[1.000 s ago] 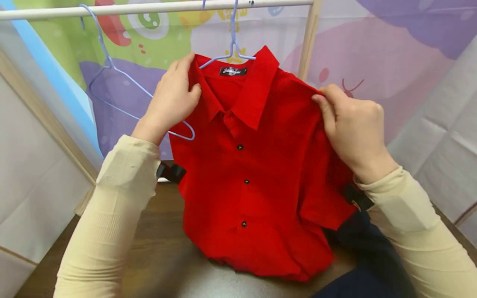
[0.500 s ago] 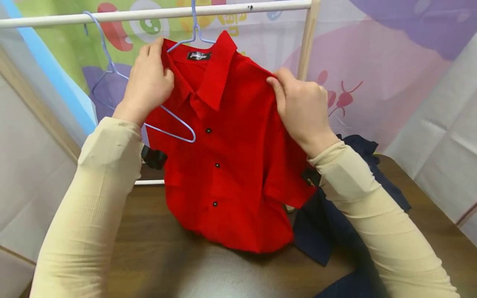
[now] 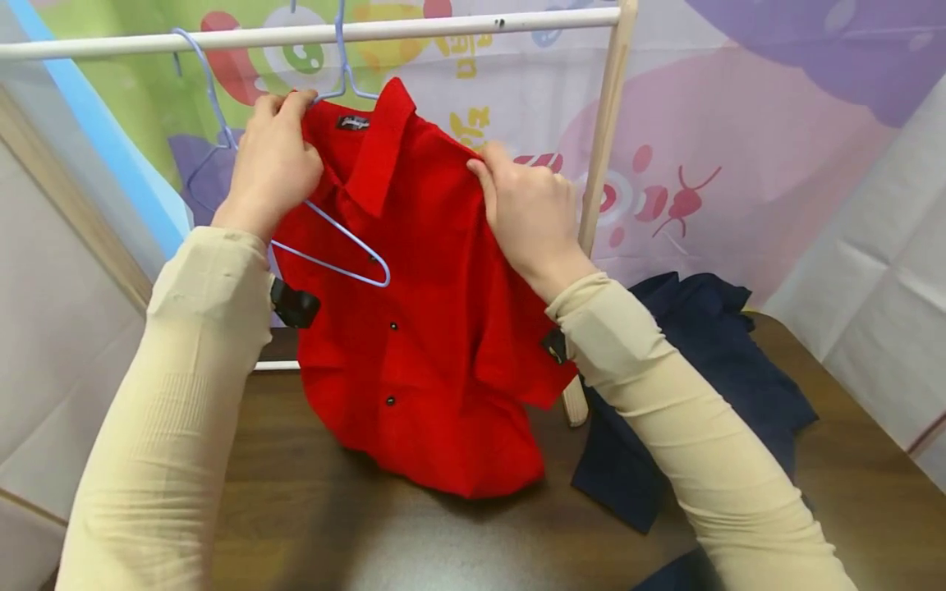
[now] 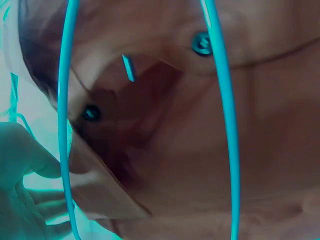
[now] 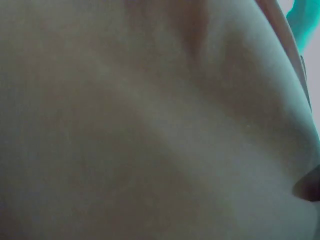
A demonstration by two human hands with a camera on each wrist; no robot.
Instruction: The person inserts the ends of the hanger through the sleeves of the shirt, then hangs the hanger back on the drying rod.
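A red short-sleeved shirt (image 3: 429, 271) with black buttons hangs on a blue wire hanger (image 3: 344, 70), whose neck rises from the collar. My left hand (image 3: 272, 160) pinches the shirt at the collar's left side. With thumb and fingers, my right hand (image 3: 528, 209) grips the shoulder seam near the right sleeve. A second blue hanger (image 3: 355, 238), bare of clothes, crosses in front of the shirt's left side. In the left wrist view its two wires run before the shirt front (image 4: 165, 130). Cloth (image 5: 150, 125) fills most of the right wrist view, with a dark fingertip at its right edge.
The white rail (image 3: 443, 29) of a rack spans the top, with a wooden post (image 3: 606, 123) at right. Dark navy clothing (image 3: 709, 353) lies on the brown wooden table (image 3: 310, 509) to the right. A printed cartoon curtain (image 3: 687, 107) hangs behind.
Both hands and the red shirt have shifted left along the rail, nearer the second hanger, which now overlaps the shirt more. Both hands keep their hold. More of the navy clothing shows.
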